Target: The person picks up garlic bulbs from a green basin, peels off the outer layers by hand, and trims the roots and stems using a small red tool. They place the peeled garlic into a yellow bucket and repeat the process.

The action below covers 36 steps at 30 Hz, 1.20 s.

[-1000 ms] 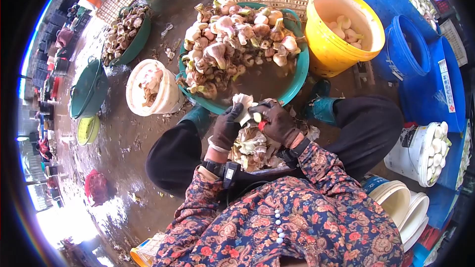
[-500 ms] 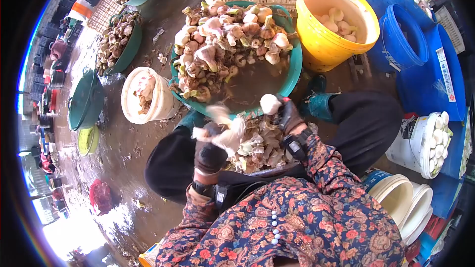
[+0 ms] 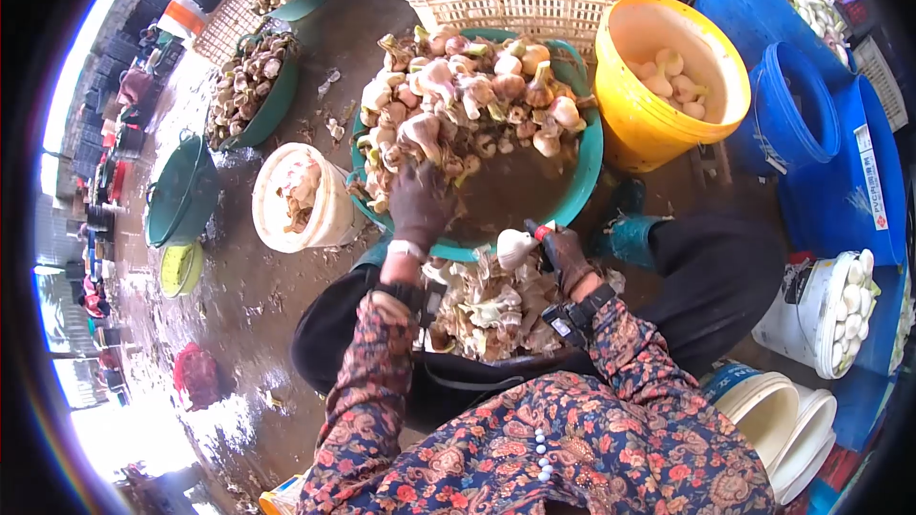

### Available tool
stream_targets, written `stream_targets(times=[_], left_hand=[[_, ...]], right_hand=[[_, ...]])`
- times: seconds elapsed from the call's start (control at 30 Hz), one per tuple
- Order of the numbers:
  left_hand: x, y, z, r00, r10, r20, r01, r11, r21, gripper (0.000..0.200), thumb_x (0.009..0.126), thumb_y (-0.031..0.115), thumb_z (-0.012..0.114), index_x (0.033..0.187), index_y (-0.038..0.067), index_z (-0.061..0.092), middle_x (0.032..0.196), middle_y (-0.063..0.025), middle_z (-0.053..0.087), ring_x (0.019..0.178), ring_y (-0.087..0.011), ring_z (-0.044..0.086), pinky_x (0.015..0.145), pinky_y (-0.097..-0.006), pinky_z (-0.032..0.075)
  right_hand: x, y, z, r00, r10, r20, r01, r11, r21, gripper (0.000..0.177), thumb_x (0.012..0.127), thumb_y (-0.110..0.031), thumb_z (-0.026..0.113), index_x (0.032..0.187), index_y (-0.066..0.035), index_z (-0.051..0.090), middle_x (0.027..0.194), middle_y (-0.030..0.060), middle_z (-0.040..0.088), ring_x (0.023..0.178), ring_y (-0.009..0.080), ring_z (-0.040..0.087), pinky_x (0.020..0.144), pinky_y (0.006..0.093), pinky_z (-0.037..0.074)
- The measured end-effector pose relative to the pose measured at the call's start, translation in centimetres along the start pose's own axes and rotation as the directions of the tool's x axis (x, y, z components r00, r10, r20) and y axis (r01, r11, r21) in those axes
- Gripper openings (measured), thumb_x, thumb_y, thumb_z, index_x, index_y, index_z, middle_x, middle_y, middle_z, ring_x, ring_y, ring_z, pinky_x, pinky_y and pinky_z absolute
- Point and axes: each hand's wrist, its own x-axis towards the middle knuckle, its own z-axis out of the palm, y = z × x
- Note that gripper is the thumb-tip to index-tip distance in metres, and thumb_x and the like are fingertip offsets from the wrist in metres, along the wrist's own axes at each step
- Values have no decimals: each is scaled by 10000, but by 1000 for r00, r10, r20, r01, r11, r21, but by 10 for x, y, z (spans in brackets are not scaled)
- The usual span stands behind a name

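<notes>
My gloved left hand (image 3: 422, 202) reaches over the near edge of a green basin (image 3: 593, 157), its fingers stretched out and apart against a heap of unpeeled garlic bulbs (image 3: 448, 95). Closer to me on the right, my gloved right hand (image 3: 565, 259) is closed, with a white peeled garlic bulb (image 3: 516, 248) at its fingertips. A small red-and-black object (image 3: 542, 231) shows beside the thumb; its full shape is hidden in the grip. Below both hands, between my legs, lies a pile of dry garlic skins (image 3: 491, 310).
A yellow bucket (image 3: 625, 124) holding peeled bulbs stands right of the basin. Behind is a cream plastic crate (image 3: 515, 5). A white bucket (image 3: 315, 215) with peelings stands left. Another white bucket (image 3: 792, 324), full of white bulbs, and blue tubs (image 3: 840, 191) line the right side.
My left hand has let go of the garlic skins it held and moved forward to the heap in the basin. My right hand still holds the white bulb. The view has shifted slightly.
</notes>
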Motion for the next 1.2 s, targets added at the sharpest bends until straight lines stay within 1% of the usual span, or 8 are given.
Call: stream_targets(times=[0.1,0.17,0.3,0.43,0.6,0.83,1.07,1.2], left_hand=[[63,-12,-1,988,155,20,-157,975,156,825,605,293,757,1318,135,373,1299,-217,397,1213,-395,343,1029,-459,273],[96,-32,14,969,209,129,-231,955,187,829,616,219,706,1354,146,336,1300,-191,411,1181,-382,394,983,-426,349],[116,-34,8,957,181,229,-213,969,127,624,662,248,671,1238,138,457,1151,-160,529,983,-365,528,849,-432,447],[81,-22,-8,907,-100,409,148,985,-87,543,595,419,729,1017,101,607,987,-155,610,876,-315,589,753,-389,480],[-12,20,2,729,-89,679,663,339,-667,452,786,232,636,1178,29,537,1000,-66,606,771,-160,588,660,-257,485],[-63,52,-9,921,114,373,220,638,-738,618,690,274,758,1194,28,500,1031,-85,565,867,-148,566,682,-260,483],[-61,58,-33,953,205,224,-82,884,-460,588,639,241,802,1118,0,563,996,-109,603,923,-207,581,815,-332,465],[-58,57,-42,797,74,599,519,423,-743,449,795,311,658,1106,1,565,869,28,588,693,-42,508,600,-183,406]], right_hand=[[-18,-42,0,997,-31,74,10,962,274,246,818,-269,641,910,-41,631,775,14,599,601,110,523,508,264,412],[-23,-66,-13,946,-180,270,-135,537,833,356,887,-336,551,1078,-38,585,889,32,621,753,158,595,612,304,494],[-47,-124,-35,836,-371,404,8,745,667,765,834,-640,427,1230,13,456,947,89,616,813,182,593,671,331,496],[-11,-50,-11,905,-334,264,244,914,324,481,880,-497,503,1065,-68,618,870,27,646,730,109,586,631,252,460],[-15,-15,32,865,-488,114,493,870,-13,297,851,-297,629,922,-10,656,776,34,653,711,57,518,633,266,446],[-36,-34,27,819,-571,55,545,744,-387,306,829,-275,643,783,27,623,641,83,620,585,99,499,547,337,425],[-32,-28,20,845,-503,180,532,758,-378,327,876,-293,586,761,12,608,604,46,580,514,116,475,485,333,386],[-52,-45,24,907,-266,325,244,964,110,309,894,-343,544,761,-69,597,610,-44,494,525,51,412,483,221,329]])
